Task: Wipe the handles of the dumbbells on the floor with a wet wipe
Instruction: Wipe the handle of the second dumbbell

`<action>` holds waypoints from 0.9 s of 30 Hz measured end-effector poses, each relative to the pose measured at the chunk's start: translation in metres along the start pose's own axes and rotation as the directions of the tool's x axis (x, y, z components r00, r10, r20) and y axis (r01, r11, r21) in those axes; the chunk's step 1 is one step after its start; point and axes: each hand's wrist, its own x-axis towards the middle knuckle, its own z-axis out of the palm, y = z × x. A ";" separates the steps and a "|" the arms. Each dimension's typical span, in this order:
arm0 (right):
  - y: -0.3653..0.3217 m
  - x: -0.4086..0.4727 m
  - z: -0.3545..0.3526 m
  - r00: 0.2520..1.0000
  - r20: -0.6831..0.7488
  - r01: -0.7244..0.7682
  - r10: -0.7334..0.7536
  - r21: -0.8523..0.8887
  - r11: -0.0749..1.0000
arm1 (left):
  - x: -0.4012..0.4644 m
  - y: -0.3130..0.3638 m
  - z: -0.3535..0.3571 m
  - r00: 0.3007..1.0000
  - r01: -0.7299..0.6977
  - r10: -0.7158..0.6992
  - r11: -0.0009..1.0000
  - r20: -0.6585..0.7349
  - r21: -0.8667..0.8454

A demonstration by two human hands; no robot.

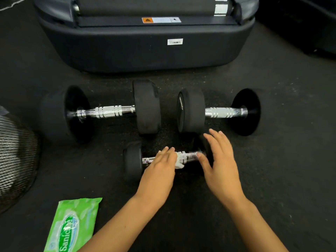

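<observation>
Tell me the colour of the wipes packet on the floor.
The wipes packet is bright green with a white and blue oval logo, seen in the head view.

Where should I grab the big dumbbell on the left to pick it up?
Grip the big dumbbell by the ridged middle of its metal bar, hand coming from above. It lies flat on the floor, and the bar between the two black weights is bare and narrow enough to wrap.
</observation>
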 end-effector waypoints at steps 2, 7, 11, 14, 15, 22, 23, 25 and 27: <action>0.012 -0.002 0.009 0.998 0.060 0.007 -0.004 -0.047 0.999 | -0.002 -0.004 0.005 0.999 -0.006 0.004 0.999 0.038 0.044; 0.019 -0.004 0.017 0.998 0.040 0.060 -0.057 -0.076 0.995 | 0.003 -0.008 0.021 0.985 -0.144 0.163 0.951 -0.049 0.275; 0.018 -0.003 0.019 0.998 0.039 0.053 -0.050 -0.080 0.995 | 0.027 0.006 0.010 0.999 -0.023 0.020 0.996 0.031 0.084; 0.017 -0.003 0.018 0.998 0.042 0.056 -0.053 -0.082 0.995 | 0.032 0.008 0.007 0.998 0.062 -0.062 0.996 0.007 0.072; 0.017 -0.003 0.018 0.998 0.043 0.054 -0.051 -0.077 0.996 | 0.028 0.008 0.006 0.999 0.040 -0.038 0.995 -0.021 0.086; 0.017 -0.005 0.019 0.998 0.042 0.045 -0.042 -0.066 0.997 | 0.026 0.001 0.019 0.985 -0.163 0.171 0.967 -0.025 0.197; 0.017 -0.005 0.019 0.998 0.041 0.040 -0.038 -0.064 0.997 | 0.030 0.002 0.017 0.986 -0.159 0.168 0.966 -0.024 0.202; 0.017 -0.005 0.019 0.999 0.038 0.036 -0.034 -0.068 0.997 | 0.034 0.005 0.012 0.989 -0.147 0.143 0.979 0.033 0.144; 0.016 -0.004 0.018 0.999 0.038 0.038 -0.035 -0.069 0.997 | 0.044 0.010 0.009 0.992 -0.072 0.065 0.995 0.105 0.067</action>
